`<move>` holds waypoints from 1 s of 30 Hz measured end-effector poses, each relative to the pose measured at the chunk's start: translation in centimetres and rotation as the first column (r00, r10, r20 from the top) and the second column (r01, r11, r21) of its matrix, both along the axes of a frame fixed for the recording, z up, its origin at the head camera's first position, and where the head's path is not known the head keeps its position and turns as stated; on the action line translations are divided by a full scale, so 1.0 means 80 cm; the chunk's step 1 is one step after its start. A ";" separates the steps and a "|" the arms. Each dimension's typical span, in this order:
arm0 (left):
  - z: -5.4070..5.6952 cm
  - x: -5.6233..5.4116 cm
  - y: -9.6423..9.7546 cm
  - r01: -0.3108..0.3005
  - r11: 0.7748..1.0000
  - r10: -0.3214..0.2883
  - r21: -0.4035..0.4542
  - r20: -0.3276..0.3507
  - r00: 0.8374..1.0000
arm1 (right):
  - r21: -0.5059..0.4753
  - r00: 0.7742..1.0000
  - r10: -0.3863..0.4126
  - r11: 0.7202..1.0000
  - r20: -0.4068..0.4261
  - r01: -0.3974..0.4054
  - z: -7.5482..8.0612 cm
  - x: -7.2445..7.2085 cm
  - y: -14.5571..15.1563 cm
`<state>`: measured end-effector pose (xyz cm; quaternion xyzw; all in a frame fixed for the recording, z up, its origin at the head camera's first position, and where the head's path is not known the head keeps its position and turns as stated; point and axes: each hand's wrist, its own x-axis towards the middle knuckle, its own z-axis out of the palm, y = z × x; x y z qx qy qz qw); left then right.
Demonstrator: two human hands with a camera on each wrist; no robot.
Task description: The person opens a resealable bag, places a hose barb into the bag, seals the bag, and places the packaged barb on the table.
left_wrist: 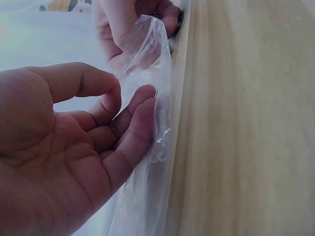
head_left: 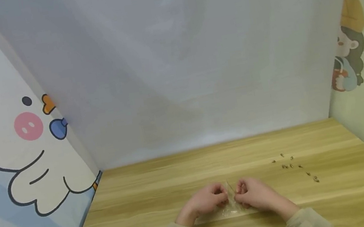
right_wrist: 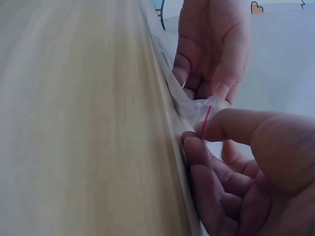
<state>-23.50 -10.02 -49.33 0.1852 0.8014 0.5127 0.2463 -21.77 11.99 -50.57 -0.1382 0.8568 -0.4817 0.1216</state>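
Note:
Both hands hold a thin clear plastic bag low over the wooden tabletop. My left hand pinches one side of its upper part between thumb and forefinger; in the left wrist view, the other fingers lie against the crinkled film. My right hand pinches the opposite side, facing the left. A thin red strip shows along the bag beside the right thumb and fingertip in the right wrist view. I cannot tell whether anything is inside the bag.
Several small dark metallic pieces lie scattered on the table, to the right of and beyond the hands; their kind is too small to tell. A pale grey panel stands behind the table, with cartoon-printed walls on both sides.

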 end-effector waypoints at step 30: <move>0.003 0.000 -0.001 -0.022 0.994 -0.002 -0.103 -0.227 0.974 | 0.042 0.985 0.073 0.997 -0.156 -0.067 -0.003 -0.007 0.006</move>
